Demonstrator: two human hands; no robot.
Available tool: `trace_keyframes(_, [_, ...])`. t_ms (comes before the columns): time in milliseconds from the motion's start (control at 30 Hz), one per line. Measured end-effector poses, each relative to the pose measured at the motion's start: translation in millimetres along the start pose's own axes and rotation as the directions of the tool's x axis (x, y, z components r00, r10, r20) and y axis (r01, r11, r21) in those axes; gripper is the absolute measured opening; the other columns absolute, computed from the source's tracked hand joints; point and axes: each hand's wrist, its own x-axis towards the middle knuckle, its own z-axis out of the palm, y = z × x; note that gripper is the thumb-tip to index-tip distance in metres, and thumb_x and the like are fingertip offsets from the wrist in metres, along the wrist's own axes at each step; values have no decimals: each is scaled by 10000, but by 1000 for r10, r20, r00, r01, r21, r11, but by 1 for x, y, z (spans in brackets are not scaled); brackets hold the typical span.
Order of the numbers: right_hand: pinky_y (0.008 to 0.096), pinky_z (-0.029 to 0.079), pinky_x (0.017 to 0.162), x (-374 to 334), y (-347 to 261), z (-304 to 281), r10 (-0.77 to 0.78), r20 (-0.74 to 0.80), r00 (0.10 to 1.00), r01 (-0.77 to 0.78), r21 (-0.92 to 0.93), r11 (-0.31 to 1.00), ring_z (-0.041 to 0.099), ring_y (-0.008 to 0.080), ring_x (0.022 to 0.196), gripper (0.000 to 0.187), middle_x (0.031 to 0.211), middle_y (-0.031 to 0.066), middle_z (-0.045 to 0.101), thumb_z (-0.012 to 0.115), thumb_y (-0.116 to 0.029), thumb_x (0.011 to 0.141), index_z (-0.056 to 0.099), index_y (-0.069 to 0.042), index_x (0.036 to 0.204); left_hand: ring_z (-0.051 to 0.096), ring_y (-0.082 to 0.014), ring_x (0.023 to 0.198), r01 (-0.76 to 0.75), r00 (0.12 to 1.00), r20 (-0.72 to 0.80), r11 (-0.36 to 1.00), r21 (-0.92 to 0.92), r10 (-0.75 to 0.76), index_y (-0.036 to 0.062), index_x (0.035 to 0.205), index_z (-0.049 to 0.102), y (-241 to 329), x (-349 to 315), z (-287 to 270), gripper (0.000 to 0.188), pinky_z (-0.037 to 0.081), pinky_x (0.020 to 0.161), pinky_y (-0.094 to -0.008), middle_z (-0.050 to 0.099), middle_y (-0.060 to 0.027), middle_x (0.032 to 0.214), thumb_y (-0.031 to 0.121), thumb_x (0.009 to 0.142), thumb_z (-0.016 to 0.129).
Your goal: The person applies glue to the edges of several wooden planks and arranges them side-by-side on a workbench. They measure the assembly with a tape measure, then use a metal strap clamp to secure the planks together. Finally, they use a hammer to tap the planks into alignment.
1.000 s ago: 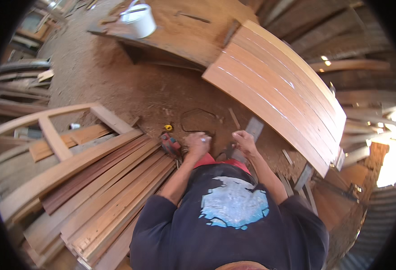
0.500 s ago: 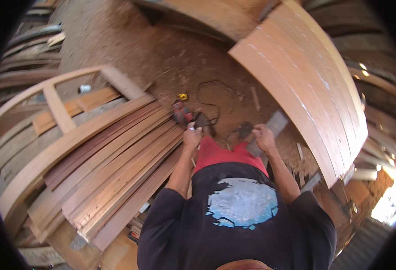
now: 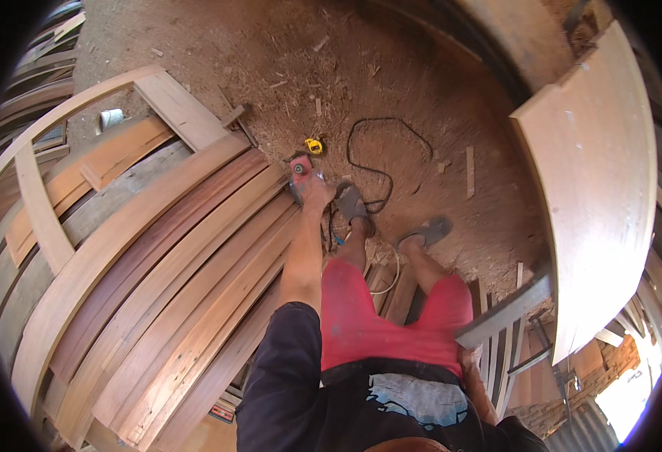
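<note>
My left hand (image 3: pixel 317 191) is closed on the rear of a red and dark power tool (image 3: pixel 299 169), down by the ends of the stacked boards; its exact kind I cannot make out. A dark cord (image 3: pixel 386 175) curls over the dirt close by. Just beyond the tool lies a yellow tape measure (image 3: pixel 314 146). Beside my right thigh, my right hand (image 3: pixel 472 364) is at the near end of a flat grey bar (image 3: pixel 506 307), with most of its fingers hidden. The bar slants up and away toward a large pale wood panel (image 3: pixel 606 181).
Long planks (image 3: pixel 188 294) are stacked on my left, with a wooden frame (image 3: pixel 39 200) beyond them. A white cup (image 3: pixel 110 118) stands past the frame. Shavings and offcuts litter the dirt floor (image 3: pixel 271 60). A clamp (image 3: pixel 561 377) is below the panel at right.
My left hand has reached farther out with its arm straighter. My right hand has dropped back beside my thigh, and the grey bar has swung to the right. The view has shifted.
</note>
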Motion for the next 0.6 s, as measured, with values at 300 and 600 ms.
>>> trace_keyframes(300, [453,489,891,29,-40,-9,175,216,961,-106,-297,949,598,433,1051,370,1098,279,619,616,-236,854,590,38,1101,572,-475,1040,-194,975,-70,961,196,211,94,1333,487,-116,209,151,561,496,885,-486,591,-304,1140,197,800,631])
trace_keyframes(600, [457,493,894,36,-42,-6,256,226,940,-149,-406,902,604,429,1039,357,1099,260,631,634,-234,822,618,26,1067,529,-504,1170,151,960,-235,988,-22,-152,194,1528,263,-52,237,154,871,472,954,-496,442,-351,1336,322,798,719])
